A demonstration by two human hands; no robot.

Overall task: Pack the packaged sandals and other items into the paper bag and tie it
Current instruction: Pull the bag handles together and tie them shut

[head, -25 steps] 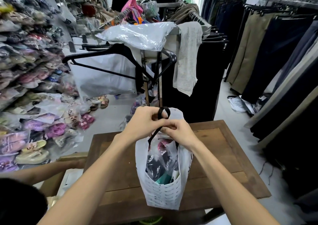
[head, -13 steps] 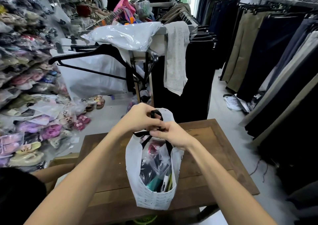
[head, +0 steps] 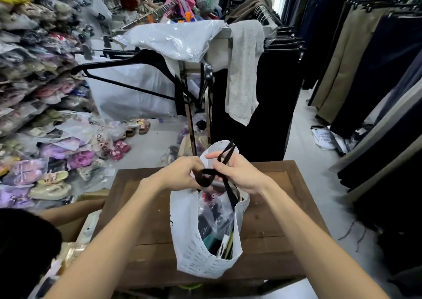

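A white paper bag (head: 194, 248) with small printed marks stands on the wooden table (head: 269, 230). Plastic-wrapped sandals and other packed items (head: 214, 218) fill it and show through the open top. Its black ribbon handles (head: 225, 159) cross above the mouth. My left hand (head: 180, 173) grips one black loop at the bag's top. My right hand (head: 239, 173) pinches the other ribbon, with a loop of it rising past my fingers.
Packaged sandals (head: 52, 161) are heaped on shelves and floor at the left. A clothes rack (head: 201, 54) with hangers, a plastic-wrapped garment and a grey cloth stands behind the table. Trousers (head: 365, 70) hang at the right. Another person's head and arm (head: 27, 241) sit at the lower left.
My hands have drawn a little apart and the black ribbons are now crossed between them, with one loop pulled up past my right fingers. The bag has stayed on the table.
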